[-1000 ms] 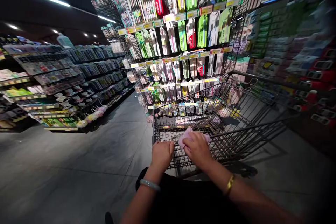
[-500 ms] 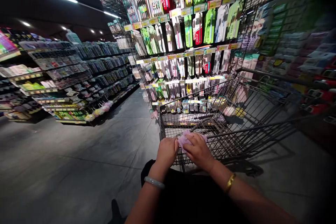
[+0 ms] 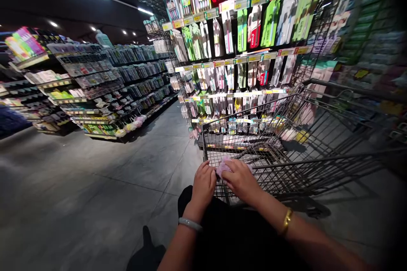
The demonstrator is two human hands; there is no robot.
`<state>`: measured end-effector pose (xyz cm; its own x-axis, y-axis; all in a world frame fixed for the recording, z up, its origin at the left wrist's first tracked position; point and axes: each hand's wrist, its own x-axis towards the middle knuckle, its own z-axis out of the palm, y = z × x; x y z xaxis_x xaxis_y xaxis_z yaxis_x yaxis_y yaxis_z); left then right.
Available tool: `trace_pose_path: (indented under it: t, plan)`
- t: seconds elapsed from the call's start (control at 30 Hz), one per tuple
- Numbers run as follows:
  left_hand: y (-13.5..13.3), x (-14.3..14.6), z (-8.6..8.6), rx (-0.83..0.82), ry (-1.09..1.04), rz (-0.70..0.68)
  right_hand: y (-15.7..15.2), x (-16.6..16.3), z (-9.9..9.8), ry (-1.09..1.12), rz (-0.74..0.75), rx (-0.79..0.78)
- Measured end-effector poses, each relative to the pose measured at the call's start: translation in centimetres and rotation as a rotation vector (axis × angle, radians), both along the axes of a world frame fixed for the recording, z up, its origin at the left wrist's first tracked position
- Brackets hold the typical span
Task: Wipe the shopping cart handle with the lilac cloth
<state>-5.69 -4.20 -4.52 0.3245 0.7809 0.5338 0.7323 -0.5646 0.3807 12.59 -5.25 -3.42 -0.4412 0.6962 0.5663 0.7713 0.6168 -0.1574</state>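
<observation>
Both my hands rest on the near rail of a wire shopping cart (image 3: 318,135). My left hand (image 3: 203,184) is curled round the rail, a pale bangle on its wrist. My right hand (image 3: 242,180), with a gold bracelet, lies closed over a pink cloth (image 3: 221,165) that is bunched on the rail between the hands. The cart basket holds a few small packages near its far end.
A hanging display of toothbrushes (image 3: 241,38) stands right behind the cart. Long shelves of goods (image 3: 95,89) line the aisle on the left. Grey floor tiles (image 3: 95,194) stretch left and ahead. More stocked shelving sits blurred at the right.
The view has swung leftward, so the cart and display sit further right and nearer. My hands have drawn closer together on the rail, still over the pink cloth.
</observation>
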Motion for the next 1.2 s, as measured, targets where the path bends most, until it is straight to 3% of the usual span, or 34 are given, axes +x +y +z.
trace_pose_path:
  t: [0.17, 0.27, 0.37, 0.47, 0.57, 0.7, 0.8, 0.93, 1.03, 1.2]
  plan:
    - [-0.1, 0.5, 0.2, -0.005, -0.009, 0.037, -0.6, -1.6, 1.1, 0.075, -0.283, -0.070]
    - [0.0, 0.3, 0.5, -0.023, 0.028, 0.061, -0.6, -2.4, 1.0, 0.021, -0.168, 0.010]
    - [0.2, -0.1, 0.9, -0.035, 0.055, 0.074, -0.7, 0.4, 1.0, -0.045, -0.050, 0.052]
    - [0.4, -0.1, 1.1, -0.027, 0.053, 0.083, -0.8, 3.8, 1.5, 0.003, -0.201, -0.015]
    - [0.6, 0.3, 1.1, -0.010, 0.052, 0.109, -0.5, 3.5, 2.1, 0.061, -0.337, -0.070]
    - [0.5, 0.4, 1.4, -0.066, 0.118, 0.201, -0.3, 0.5, 1.2, 0.055, -0.156, 0.026]
    - [0.1, 0.1, 2.0, -0.117, 0.183, 0.234, -0.6, 1.3, 0.1, 0.036, -0.021, 0.148]
    - [-0.7, 1.1, 2.8, -0.083, 0.208, 0.265, -1.0, 4.2, -0.8, 0.063, -0.146, 0.156]
    - [-0.9, 2.9, 3.1, -0.036, 0.176, 0.214, -0.7, 3.7, -0.8, 0.107, -0.214, 0.154]
    - [-0.4, 4.0, 3.0, -0.119, 0.266, 0.160, 0.0, 3.2, 0.3, 0.058, -0.115, 0.107]
